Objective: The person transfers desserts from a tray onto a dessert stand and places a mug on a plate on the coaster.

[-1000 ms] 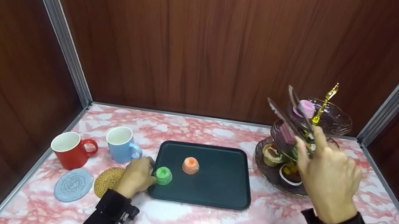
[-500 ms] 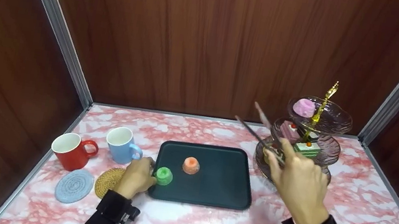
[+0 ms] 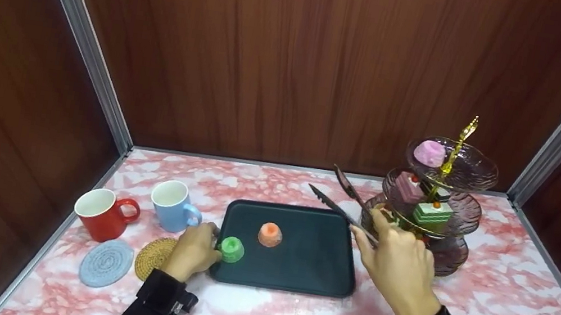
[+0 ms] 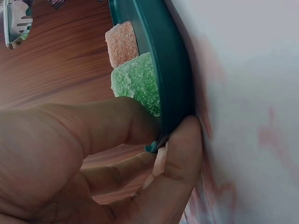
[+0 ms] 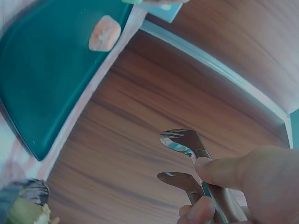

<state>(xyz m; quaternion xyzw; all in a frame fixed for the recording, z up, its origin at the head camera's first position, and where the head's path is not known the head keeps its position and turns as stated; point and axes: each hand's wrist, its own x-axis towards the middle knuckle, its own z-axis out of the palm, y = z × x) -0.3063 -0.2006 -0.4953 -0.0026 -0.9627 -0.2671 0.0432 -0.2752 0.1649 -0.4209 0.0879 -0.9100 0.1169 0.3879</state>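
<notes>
My left hand (image 3: pixel 194 248) pinches the left rim of the dark green tray (image 3: pixel 299 266); in the left wrist view the thumb lies over the rim (image 4: pixel 161 60), with a finger against the outside. Just inside that rim sits a green sugar-coated sweet (image 3: pixel 231 250). An orange sweet (image 3: pixel 270 234) stands nearer the tray's middle. My right hand (image 3: pixel 399 266) grips metal serving tongs (image 3: pixel 348 186), their tips pointing left over the tray's far right corner. The right wrist view shows the tong arms (image 5: pixel 180 179) spread, with nothing between them.
Right of the tray stands a three-tier glass stand (image 3: pixel 474 175) bearing a pink sweet (image 3: pixel 430 153), a green cake slice (image 3: pixel 432 212) and a pink one (image 3: pixel 409 187). At left are a red mug (image 3: pixel 102 219), a blue mug (image 3: pixel 169 213), a grey coaster (image 3: pixel 106 263) and a tan coaster (image 3: pixel 152 257).
My right hand has moved left and down with the tongs, from in front of the tiered stand to beside the tray. The left hand has stayed on the tray rim.
</notes>
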